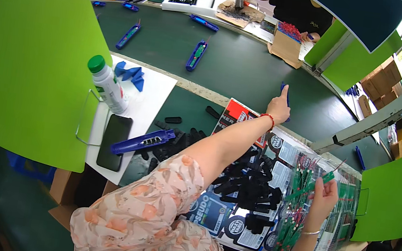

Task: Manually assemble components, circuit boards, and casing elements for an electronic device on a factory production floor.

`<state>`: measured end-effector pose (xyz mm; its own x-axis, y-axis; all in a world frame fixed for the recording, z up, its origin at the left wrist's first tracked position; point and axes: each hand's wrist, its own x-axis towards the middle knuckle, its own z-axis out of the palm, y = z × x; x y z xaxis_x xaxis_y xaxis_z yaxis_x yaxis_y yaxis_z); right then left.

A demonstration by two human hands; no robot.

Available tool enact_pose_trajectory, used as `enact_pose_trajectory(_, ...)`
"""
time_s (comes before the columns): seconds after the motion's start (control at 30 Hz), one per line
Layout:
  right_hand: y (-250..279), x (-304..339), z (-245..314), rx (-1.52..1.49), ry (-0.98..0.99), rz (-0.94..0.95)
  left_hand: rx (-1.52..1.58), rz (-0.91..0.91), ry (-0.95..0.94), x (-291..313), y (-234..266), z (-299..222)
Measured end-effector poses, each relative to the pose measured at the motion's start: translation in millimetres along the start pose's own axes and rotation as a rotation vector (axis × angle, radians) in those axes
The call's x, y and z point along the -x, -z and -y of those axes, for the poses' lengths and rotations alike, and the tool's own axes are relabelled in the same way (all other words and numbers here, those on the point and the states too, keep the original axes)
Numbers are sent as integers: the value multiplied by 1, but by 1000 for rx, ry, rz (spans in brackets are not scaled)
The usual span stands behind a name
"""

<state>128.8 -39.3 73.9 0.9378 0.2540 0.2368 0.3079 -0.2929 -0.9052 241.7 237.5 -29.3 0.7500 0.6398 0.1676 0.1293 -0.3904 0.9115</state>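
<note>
Stretching forward, the left hand [279,108] lies over a slim blue casing [288,98], grip unclear. Right fingers [320,186] pinch a flat green board [328,177].

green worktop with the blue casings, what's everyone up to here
The person's left hand is stretched out at a blue casing on the long green worktop; its grip isn't clear. The right hand holds a green circuit board above clear-wrapped circuit boards. Loose black parts lie either side of the left forearm. Two open blue casings lie further left, and a co-worker is opposite.
</note>
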Motion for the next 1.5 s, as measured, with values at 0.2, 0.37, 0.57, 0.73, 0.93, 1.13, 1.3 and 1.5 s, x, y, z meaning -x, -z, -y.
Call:
enact_pose_trajectory(0.2,-69,5,70,-179,31,70,563,178,44,40,78,13)
enact_pose_trajectory(0.37,-95,39,80,-408,79,100,1070,347,306,170,174,-32)
enact_pose_trajectory(0.57,-113,85,48,-601,-21,294,1175,359,442,265,215,2)
enact_pose_trajectory(0.73,-113,111,35,-589,-8,387,1148,335,405,305,212,4)
enact_pose_trajectory(0.93,-112,131,31,-511,-44,459,1133,330,447,318,202,5)
enact_pose_trajectory(1.13,-109,136,29,-468,-40,481,1105,335,408,321,200,3)
enact_pose_trajectory(1.3,-108,135,28,-489,-39,488,1078,335,375,321,199,3)
enact_pose_trajectory(1.5,-105,126,28,-476,-73,560,1076,326,366,322,198,4)
